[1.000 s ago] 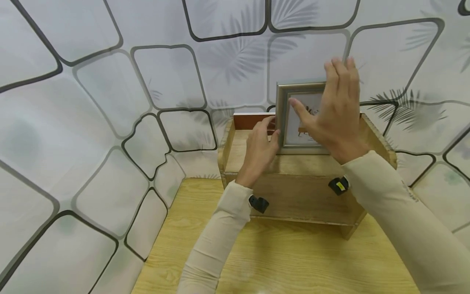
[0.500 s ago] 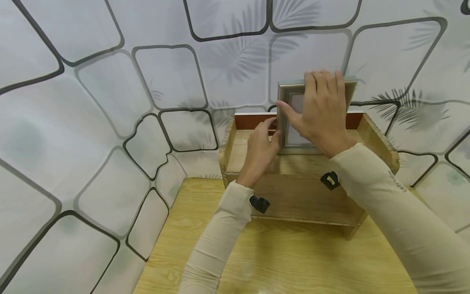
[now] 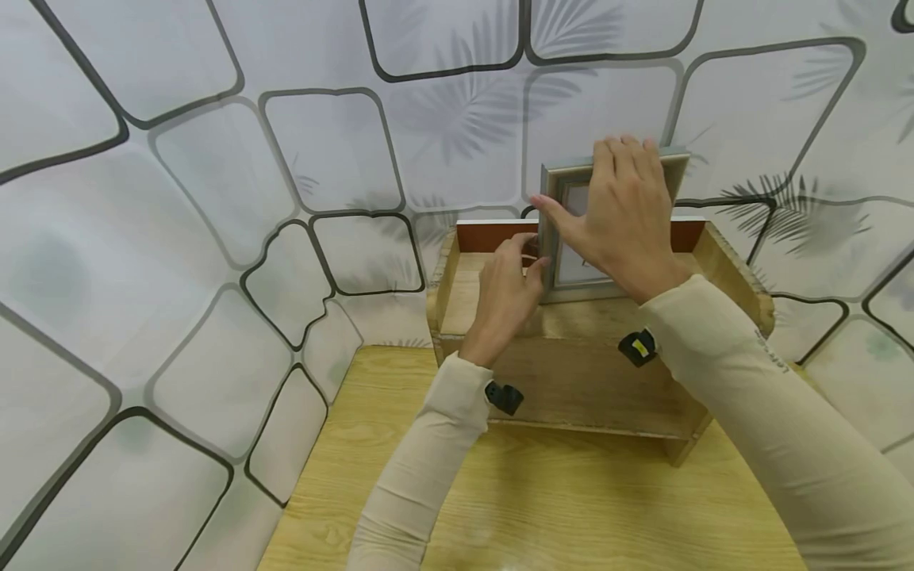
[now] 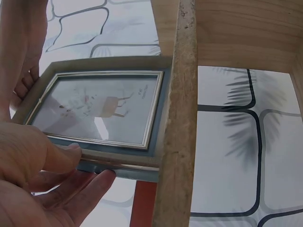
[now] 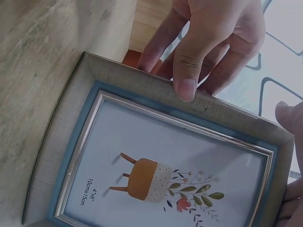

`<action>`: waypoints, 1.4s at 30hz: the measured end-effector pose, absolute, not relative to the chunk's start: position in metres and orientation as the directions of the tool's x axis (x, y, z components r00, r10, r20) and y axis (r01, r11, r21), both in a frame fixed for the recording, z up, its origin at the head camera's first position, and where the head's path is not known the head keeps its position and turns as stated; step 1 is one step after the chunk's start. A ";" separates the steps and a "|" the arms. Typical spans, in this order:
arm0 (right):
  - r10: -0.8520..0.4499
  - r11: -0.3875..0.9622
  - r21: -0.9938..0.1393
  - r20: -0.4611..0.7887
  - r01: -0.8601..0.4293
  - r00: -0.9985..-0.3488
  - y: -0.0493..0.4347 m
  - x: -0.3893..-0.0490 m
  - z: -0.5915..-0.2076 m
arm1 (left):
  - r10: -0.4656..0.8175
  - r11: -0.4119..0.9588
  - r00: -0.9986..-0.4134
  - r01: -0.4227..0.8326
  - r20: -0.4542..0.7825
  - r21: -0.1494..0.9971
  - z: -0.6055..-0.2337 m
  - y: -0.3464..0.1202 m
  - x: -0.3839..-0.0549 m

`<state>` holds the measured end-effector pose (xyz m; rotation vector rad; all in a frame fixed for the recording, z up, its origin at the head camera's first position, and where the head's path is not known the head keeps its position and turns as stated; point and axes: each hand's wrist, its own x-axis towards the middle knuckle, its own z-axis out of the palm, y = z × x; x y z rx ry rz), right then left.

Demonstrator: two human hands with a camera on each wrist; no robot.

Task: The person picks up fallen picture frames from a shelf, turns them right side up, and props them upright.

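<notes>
Pinching the picture frame [image 5: 165, 146] by its left edge, the left hand [image 3: 503, 285] has its thumb on the front border and its fingers behind. The right hand [image 3: 628, 222] grasps the same frame from above, fingers bent over the top edge and thumb reaching to the upper left corner (the back of this hand hides much of the picture from the head view).

The frame stands near the middle of the upper surface of the wooden shelf [image 3: 571, 321], apart from its left and right edges and a little back from its front edge. Its lower edge seems to rest on the wood, though contact along the whole length cannot be confirmed. A red-brown strip [image 3: 493, 235] runs along the shelf's back edge, and the shelf sits on a yellow table [image 3: 571, 492].

A second ago the right hand was farther right, its fingers pointing up past the top edge; it has since shifted left and bent them over that edge. The left hand has barely moved. The frame's lower edge now slants slightly, so it appears turned or tilted a touch. For the work in hand, I judge that holding two edges at once gives better control of its angle.
</notes>
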<state>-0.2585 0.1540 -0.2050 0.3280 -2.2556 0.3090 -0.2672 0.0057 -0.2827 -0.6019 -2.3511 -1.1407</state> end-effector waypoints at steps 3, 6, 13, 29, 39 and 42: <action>-0.131 0.934 -0.123 0.758 -0.336 -0.639 0.153 -0.258 -0.204 | 0.184 0.563 -0.803 0.559 0.567 0.608 -0.281 0.006 -0.265; -0.130 0.930 -0.137 0.745 -0.340 -0.655 0.152 -0.256 -0.203 | 0.186 0.566 -0.803 0.558 0.566 0.607 -0.281 0.005 -0.263; -0.134 0.931 -0.156 0.696 -0.330 -0.706 0.151 -0.254 -0.200 | 0.170 0.587 -0.794 0.557 0.583 0.587 -0.281 0.004 -0.261; -0.141 0.933 -0.177 0.618 -0.312 -0.773 0.151 -0.252 -0.196 | 0.163 0.578 -0.754 0.596 0.636 0.558 -0.285 0.007 -0.256; -0.155 0.922 -0.194 0.613 -0.337 -0.775 0.152 -0.250 -0.196 | 0.167 0.576 -0.754 0.598 0.636 0.557 -0.285 0.008 -0.253; -0.154 0.918 -0.205 0.603 -0.339 -0.783 0.152 -0.250 -0.194 | 0.164 0.568 -0.754 0.599 0.637 0.564 -0.285 0.008 -0.253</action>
